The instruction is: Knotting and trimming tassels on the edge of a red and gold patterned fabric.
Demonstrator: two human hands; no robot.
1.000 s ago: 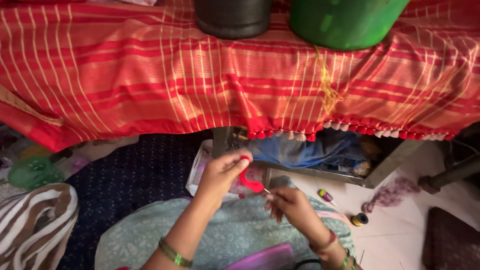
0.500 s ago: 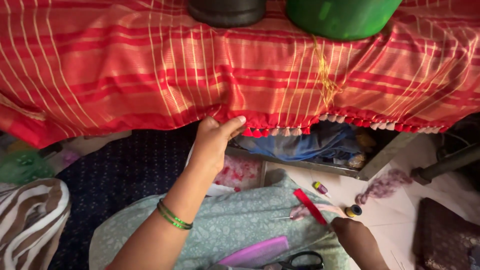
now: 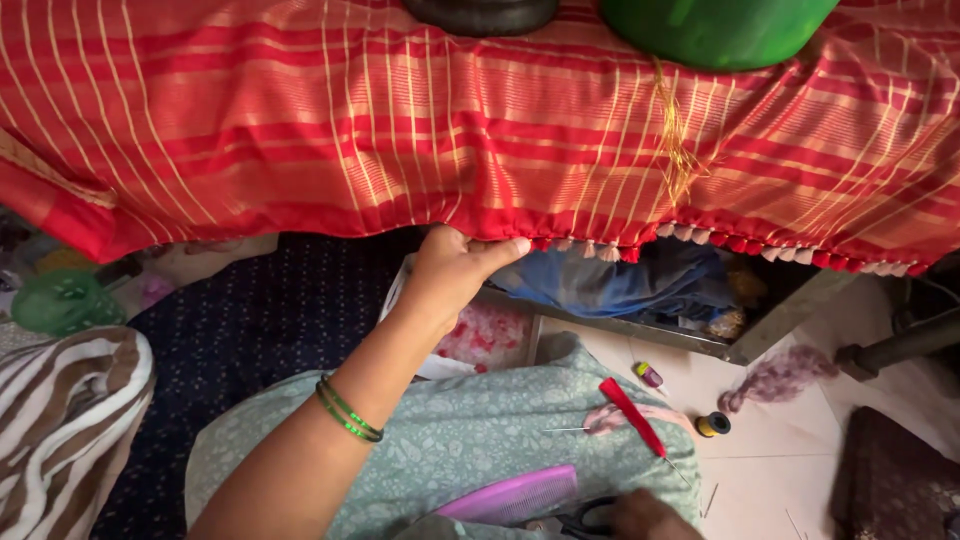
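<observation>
Tasselled edge of red gold-striped woven cloth (image 3: 500, 150) pinched by left hand (image 3: 450, 275), right hand (image 3: 645, 515) barely seen beside black scissors (image 3: 585, 518), grip untellable

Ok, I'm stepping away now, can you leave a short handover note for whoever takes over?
Left hand grips the lower edge of the red striped cloth, next to its tassel trim. Right hand is low by the black scissors, mostly out of frame; grip unclear. On the lap: purple comb, red tool, needle. Tassels run right of the left hand; none show to its left.
</observation>
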